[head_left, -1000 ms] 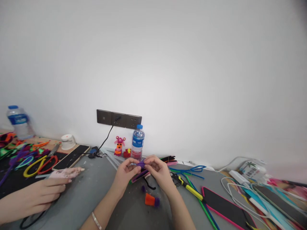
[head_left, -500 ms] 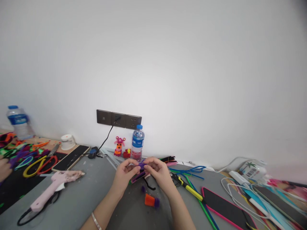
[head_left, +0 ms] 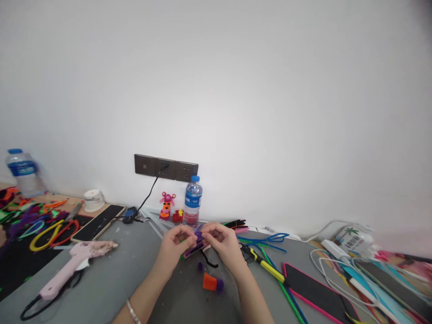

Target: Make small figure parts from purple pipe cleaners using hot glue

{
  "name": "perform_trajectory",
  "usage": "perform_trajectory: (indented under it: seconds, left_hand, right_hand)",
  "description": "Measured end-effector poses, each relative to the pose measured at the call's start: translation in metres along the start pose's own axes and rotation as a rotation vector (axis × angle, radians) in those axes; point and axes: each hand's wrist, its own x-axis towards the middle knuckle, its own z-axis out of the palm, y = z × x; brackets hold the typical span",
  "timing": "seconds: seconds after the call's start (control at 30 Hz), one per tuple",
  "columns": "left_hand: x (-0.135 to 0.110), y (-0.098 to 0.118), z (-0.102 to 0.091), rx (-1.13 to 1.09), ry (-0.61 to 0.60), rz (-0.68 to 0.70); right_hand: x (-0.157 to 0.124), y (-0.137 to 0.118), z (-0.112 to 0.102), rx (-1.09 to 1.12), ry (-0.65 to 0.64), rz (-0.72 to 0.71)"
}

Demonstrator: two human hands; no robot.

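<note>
My left hand (head_left: 177, 246) and my right hand (head_left: 221, 243) are close together over the grey table, thumbs and fingertips pinched on a small purple fuzzy pipe cleaner piece (head_left: 198, 235) between them. Its exact shape is partly covered by the fingers. Just under the hands lies a black pipe cleaner (head_left: 209, 260), one end curving out. Nearer to me rests an orange fuzzy piece (head_left: 209, 282) with a purple rim (head_left: 220, 285), and a little purple ball (head_left: 200, 267) sits beside it.
A pink glue gun (head_left: 67, 270) lies at left near a phone (head_left: 97, 222). Behind the hands stand a water bottle (head_left: 192, 201) and a pink-orange figure (head_left: 165, 207). Yellow-handled pliers (head_left: 270, 269), a pink-edged tablet (head_left: 317, 292) and blue pipe cleaners (head_left: 270, 238) are at right.
The view has shifted slightly. Both hands stay pinched on the purple piece, with small finger movement. At the far left, another person's hand has moved mostly out of view.
</note>
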Motion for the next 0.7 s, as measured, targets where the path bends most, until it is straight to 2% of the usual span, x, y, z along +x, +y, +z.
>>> perform_trajectory:
  seconds: [0.1,0.23,0.53,0.7]
  left_hand:
    - [0.001,-0.002,-0.001,0.007,0.027,0.034]
    - [0.002,-0.002,0.0,0.029,0.066,0.06]
    - [0.002,-0.001,0.001,0.005,0.077,0.041]
    - [0.002,-0.006,-0.001,0.018,0.065,0.049]
  right_hand:
    - [0.001,0.004,0.002,0.006,0.006,-0.04]
    - [0.001,0.01,0.005,0.02,-0.004,-0.021]
    - [0.002,0.011,0.004,0.033,0.028,-0.068]
    - [0.001,0.01,0.004,0.073,0.018,-0.024]
